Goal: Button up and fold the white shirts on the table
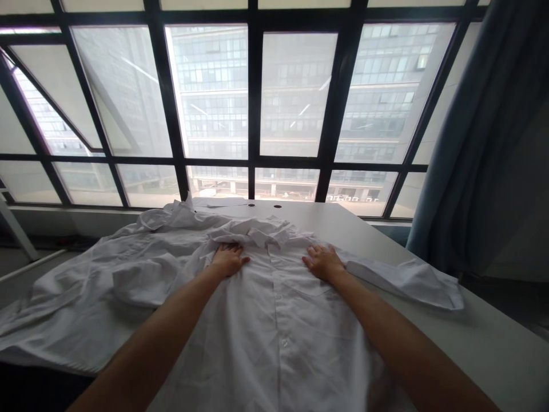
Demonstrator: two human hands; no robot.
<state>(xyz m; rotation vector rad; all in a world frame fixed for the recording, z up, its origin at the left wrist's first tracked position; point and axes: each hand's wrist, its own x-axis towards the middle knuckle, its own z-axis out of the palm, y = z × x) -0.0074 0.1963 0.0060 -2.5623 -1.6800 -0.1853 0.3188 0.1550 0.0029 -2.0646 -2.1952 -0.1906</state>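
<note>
A white button-front shirt lies spread face up, its collar at the far end and its lower part running toward me out of view. My left hand rests flat on the shirt's upper left, just below the collar, fingers spread. On the upper right, above the chest pocket, my right hand also lies flat with its fingers apart. The right-hand sleeve stretches out across the table. Beside it on the left lies another white garment, crumpled and partly overlapped by the shirt.
The white table carries both garments and has two dark round holes near its far edge. Behind it stands a wall of black-framed windows. A blue-grey curtain hangs at the right. A pale metal frame stands at the far left.
</note>
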